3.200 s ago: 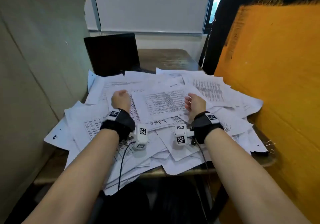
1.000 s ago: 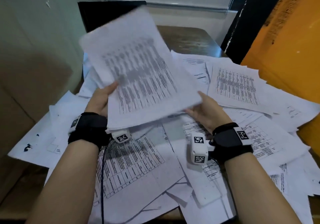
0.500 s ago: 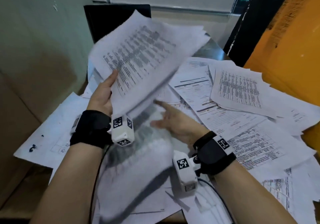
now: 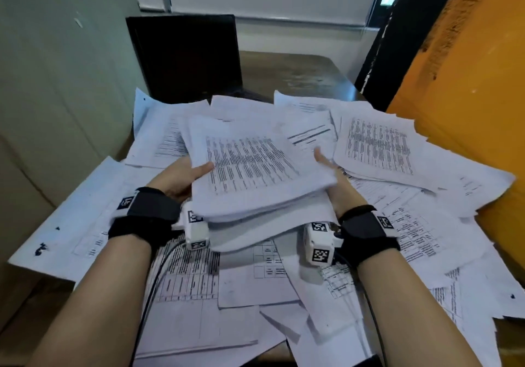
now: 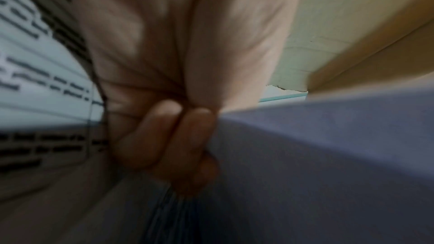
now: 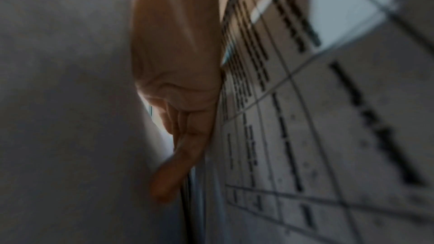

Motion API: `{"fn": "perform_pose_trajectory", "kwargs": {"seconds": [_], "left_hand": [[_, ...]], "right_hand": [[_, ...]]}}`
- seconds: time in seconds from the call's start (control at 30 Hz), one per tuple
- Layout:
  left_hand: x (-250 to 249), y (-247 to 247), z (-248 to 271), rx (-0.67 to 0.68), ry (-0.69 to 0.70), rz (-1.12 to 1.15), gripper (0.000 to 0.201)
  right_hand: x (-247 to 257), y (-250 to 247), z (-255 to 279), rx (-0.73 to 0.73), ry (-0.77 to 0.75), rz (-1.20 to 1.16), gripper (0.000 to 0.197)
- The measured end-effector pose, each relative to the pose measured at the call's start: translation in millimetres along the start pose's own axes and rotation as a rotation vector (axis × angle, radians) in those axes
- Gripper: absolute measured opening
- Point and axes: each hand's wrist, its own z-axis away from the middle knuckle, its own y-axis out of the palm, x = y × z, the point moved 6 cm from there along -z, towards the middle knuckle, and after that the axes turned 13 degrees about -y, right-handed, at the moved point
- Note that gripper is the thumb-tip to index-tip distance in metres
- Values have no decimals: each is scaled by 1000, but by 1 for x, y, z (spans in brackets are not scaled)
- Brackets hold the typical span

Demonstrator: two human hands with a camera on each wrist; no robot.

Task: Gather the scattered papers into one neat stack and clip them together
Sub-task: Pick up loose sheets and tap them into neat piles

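A thick stack of printed papers (image 4: 255, 173) is held just above the table's middle. My left hand (image 4: 181, 180) grips its left edge, thumb on the top sheet and fingers (image 5: 185, 136) curled beneath the stack (image 5: 328, 155). My right hand (image 4: 333, 184) is at the right edge. Its fingers (image 6: 185, 136) lie fairly straight between the stack (image 6: 70, 118) and the sheets below, and its thumb stands up beside the edge. Several loose printed sheets (image 4: 377, 145) lie scattered around and under the stack.
A black board (image 4: 184, 57) stands upright at the back left of the wooden table (image 4: 298, 74). An orange panel (image 4: 460, 88) walls the right side and a beige panel (image 4: 56, 88) the left. Sheets (image 4: 71, 219) overhang the table's left and front edges.
My left hand has brought the raised, tilted bundle down flat onto more sheets. My right hand has come from reaching across the pile to the stack's right edge.
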Motion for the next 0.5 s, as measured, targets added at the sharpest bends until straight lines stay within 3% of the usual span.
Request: {"fn": "perform_pose_trajectory", "kwargs": {"seconds": [0.07, 0.13, 0.17, 0.23, 0.27, 0.33, 0.43, 0.5], "left_hand": [[1, 1, 1, 39, -13, -159, 31], [2, 2, 1, 82, -22, -210, 24], [2, 1, 1, 78, -22, -234, 24], [-3, -8, -1, -50, 45, -320, 39], [-6, -15, -1, -136, 59, -292, 49], [-9, -20, 2, -212, 39, -172, 56], [-26, -9, 14, -134, 145, -105, 34], [-49, -9, 29, -222, 302, -69, 30]], "right_hand": [[4, 1, 0, 46, 7, 23, 49], [3, 4, -3, 123, -35, 198, 43], [0, 6, -4, 163, -25, 289, 50], [-2, 11, -4, 218, -19, 309, 65], [4, 14, -3, 219, -66, 279, 56], [16, 13, 0, 177, -156, 210, 60], [41, 17, 8, 163, -303, 82, 56], [65, 26, 15, 208, -386, 83, 50]]}}
